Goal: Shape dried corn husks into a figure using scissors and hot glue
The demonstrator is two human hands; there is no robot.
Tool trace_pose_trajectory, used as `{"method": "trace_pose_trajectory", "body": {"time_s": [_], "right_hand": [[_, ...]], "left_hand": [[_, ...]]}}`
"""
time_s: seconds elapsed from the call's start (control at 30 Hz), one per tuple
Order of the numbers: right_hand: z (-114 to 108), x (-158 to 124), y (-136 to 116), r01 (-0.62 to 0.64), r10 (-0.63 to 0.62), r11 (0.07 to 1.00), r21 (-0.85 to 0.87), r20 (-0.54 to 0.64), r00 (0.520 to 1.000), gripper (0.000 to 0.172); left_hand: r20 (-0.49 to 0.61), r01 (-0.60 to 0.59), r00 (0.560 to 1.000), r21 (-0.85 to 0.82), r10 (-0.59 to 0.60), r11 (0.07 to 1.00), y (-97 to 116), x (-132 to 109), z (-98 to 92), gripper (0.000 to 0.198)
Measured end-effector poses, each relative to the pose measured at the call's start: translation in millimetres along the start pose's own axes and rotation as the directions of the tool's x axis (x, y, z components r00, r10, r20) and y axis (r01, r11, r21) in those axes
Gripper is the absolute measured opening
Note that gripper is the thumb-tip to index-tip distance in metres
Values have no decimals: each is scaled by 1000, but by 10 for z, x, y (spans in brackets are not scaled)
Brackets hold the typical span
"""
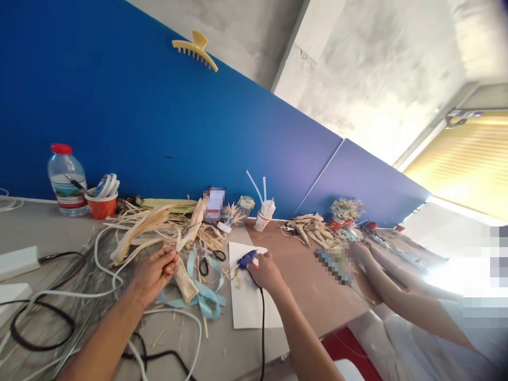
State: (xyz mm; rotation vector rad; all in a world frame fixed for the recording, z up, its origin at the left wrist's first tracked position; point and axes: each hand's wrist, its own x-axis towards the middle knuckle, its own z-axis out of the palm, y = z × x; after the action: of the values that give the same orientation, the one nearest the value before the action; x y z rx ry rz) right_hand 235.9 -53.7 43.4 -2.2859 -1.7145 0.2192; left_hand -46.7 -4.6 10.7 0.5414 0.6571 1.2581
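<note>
My left hand (159, 270) is closed in a pinch on a narrow piece of dried corn husk (179, 243), which points up from the fingertips. My right hand (266, 271) grips a blue hot glue gun (247, 259), its nozzle facing left above a white sheet of paper (246, 313). The gun's black cord (262, 328) hangs down beside my wrist. Between my hands lie black-handled scissors (204, 265) and a curled light blue ribbon (210, 304). A pile of dried corn husks (146, 227) spreads behind my left hand.
Along the blue partition (130, 116) stand a water bottle (67, 182), a red cup (102, 203) with tape rolls, a phone (215, 203) and a paper cup (263, 217) holding glue sticks. White cables (71, 292) cross the left side. At right, a co-worker's arms (397, 280) reach over the table.
</note>
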Motion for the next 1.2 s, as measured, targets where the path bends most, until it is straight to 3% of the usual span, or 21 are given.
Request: {"method": "trace_pose_trajectory", "body": {"time_s": [0.1, 0.23, 0.4, 0.5, 0.6, 0.67, 0.73, 0.77, 0.83, 0.93, 1.07, 1.2], "right_hand": [[189, -71, 177, -55, 59, 993, -100, 41, 997, 39], [328, -60, 191, -40, 42, 995, -90, 18, 999, 45], [369, 61, 301, 35, -33, 997, 63, -29, 999, 49], [288, 79, 391, 33, 14, 961, 273, -170, 985, 47], [83, 34, 358, 86, 136, 773, 628, -297, 945, 36], [-83, -10, 241, 174, 158, 509, 843, -290, 944, 24], [-216, -56, 60, 216, 39, 223, 951, -230, 973, 24], [-255, -79, -45, 179, -43, 129, 975, -175, 984, 25], [-264, -128, -263, 113, -194, 41, 993, -103, 975, 26], [-131, -201, -546, 63, -357, 114, 992, -18, 934, 29], [148, -265, -764, 154, -395, 261, 953, -40, 918, 30], [390, -282, -825, 173, -439, 335, 926, -9, 898, 32]], "left_hand": [[12, 3, 1000, 2, -3, 1000, -18, 6, -11, 13], [13, 13, 1000, 3, -13, 1000, -28, 12, -29, 11], [1, 18, 1000, 5, -18, 1000, -20, 17, -31, 10], [6, 18, 1000, 1, -18, 1000, -23, 15, -23, 11], [7, 22, 1000, -2, -22, 1000, -32, 6, -19, 12], [15, 17, 1000, -6, -17, 1000, -35, -3, -19, 13], [18, 9, 1000, -9, -8, 1000, -35, -12, -19, 15], [18, 3, 1000, -11, -3, 1000, -32, -15, -18, 16], [13, -12, 1000, -18, 12, 1000, -23, -20, -16, 19], [-13, -37, 999, -18, 37, 999, -2, -25, -9, 21], [-48, -76, 996, 3, 76, 997, 26, -39, 7, 25], [-69, -102, 992, 33, 104, 994, 35, -47, 23, 27]]}}
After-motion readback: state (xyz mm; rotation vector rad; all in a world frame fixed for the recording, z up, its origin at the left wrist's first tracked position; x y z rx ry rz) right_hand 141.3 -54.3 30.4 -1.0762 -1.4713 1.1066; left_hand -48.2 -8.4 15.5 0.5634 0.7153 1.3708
